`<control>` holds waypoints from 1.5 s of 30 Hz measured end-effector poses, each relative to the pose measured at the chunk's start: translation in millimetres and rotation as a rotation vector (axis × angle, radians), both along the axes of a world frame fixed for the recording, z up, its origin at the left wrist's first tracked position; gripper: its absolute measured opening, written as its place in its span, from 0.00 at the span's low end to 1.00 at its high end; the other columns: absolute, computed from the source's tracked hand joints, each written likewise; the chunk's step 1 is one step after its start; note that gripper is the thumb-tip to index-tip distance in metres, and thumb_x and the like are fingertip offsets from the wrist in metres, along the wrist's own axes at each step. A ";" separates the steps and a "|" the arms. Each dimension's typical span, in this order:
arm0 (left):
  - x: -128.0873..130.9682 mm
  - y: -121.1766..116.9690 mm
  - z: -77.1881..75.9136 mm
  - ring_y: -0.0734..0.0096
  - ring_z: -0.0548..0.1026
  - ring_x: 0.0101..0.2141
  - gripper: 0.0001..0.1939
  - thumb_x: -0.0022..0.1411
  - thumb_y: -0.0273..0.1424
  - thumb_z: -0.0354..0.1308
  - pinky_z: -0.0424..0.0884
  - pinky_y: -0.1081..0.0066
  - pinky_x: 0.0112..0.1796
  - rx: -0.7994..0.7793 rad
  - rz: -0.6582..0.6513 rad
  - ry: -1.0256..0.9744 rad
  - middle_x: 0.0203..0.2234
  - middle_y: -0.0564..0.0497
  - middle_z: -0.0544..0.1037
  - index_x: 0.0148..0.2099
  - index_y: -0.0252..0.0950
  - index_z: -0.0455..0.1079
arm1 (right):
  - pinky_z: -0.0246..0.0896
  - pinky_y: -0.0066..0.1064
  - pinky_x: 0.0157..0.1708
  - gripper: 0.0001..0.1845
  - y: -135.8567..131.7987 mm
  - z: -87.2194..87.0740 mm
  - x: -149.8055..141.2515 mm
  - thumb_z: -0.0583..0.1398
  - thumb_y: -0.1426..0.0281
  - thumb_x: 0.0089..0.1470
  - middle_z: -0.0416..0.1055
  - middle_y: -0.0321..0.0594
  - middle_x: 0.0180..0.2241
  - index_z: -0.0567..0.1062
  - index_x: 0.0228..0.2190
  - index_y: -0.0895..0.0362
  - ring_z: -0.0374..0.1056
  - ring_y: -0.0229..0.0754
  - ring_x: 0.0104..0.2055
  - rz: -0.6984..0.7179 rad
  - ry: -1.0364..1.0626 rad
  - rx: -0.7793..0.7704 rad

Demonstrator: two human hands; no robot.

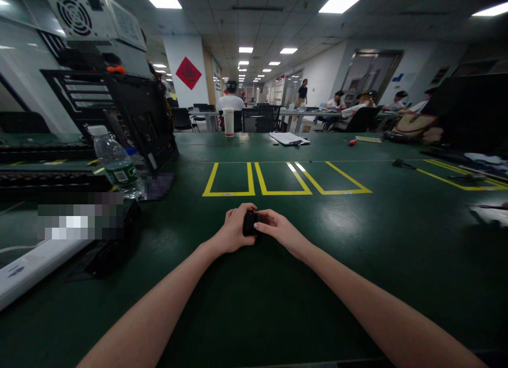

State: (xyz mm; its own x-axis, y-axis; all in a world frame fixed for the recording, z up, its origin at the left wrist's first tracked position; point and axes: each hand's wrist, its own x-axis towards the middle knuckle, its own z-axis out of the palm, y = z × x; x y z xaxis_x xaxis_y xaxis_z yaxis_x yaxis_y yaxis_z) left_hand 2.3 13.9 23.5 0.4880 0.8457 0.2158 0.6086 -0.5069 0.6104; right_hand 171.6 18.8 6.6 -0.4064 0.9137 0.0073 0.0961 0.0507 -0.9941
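Note:
Both my hands meet in the middle of the dark green table (357, 241), just in front of three yellow taped boxes (278, 178). My left hand (234, 231) is curled round a small black object (250, 223) that I cannot name. From the other side my right hand (278, 229) pinches the same object with thumb and fingers. Most of the object is hidden by the fingers.
A water bottle (116, 164) and an open computer case (119, 92) stand at the left, with a white power strip (35, 265) nearer me. A white cup (229, 122), papers (288, 138) and a red-handled tool (352, 142) lie further back. Several people sit at far desks.

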 end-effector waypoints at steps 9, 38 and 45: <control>0.4 0.1 -0.2 0.55 0.59 0.46 0.29 0.45 0.28 0.56 0.57 0.56 0.44 -0.011 0.012 -0.007 0.45 0.49 0.60 0.50 0.42 0.50 | 0.56 0.38 0.45 0.17 -4.4 2.9 -0.9 0.60 0.70 0.42 0.64 0.36 0.40 0.62 0.36 0.53 0.62 0.40 0.44 0.009 0.068 -0.002; -1.3 1.6 -0.4 0.57 0.60 0.47 0.28 0.46 0.27 0.56 0.55 0.55 0.46 -0.042 -0.005 -0.056 0.45 0.49 0.61 0.50 0.42 0.50 | 0.57 0.39 0.42 0.16 13.8 -3.2 -6.0 0.61 0.65 0.40 0.69 0.38 0.36 0.70 0.34 0.56 0.64 0.42 0.40 -0.055 -0.023 -0.018; -0.1 4.6 -9.5 0.58 0.59 0.47 0.29 0.45 0.28 0.56 0.55 0.57 0.46 0.001 0.002 -0.074 0.45 0.50 0.60 0.50 0.42 0.50 | 0.58 0.38 0.43 0.18 7.3 -6.0 -9.2 0.55 0.59 0.46 0.68 0.40 0.35 0.70 0.35 0.57 0.63 0.42 0.41 -0.071 0.041 -0.027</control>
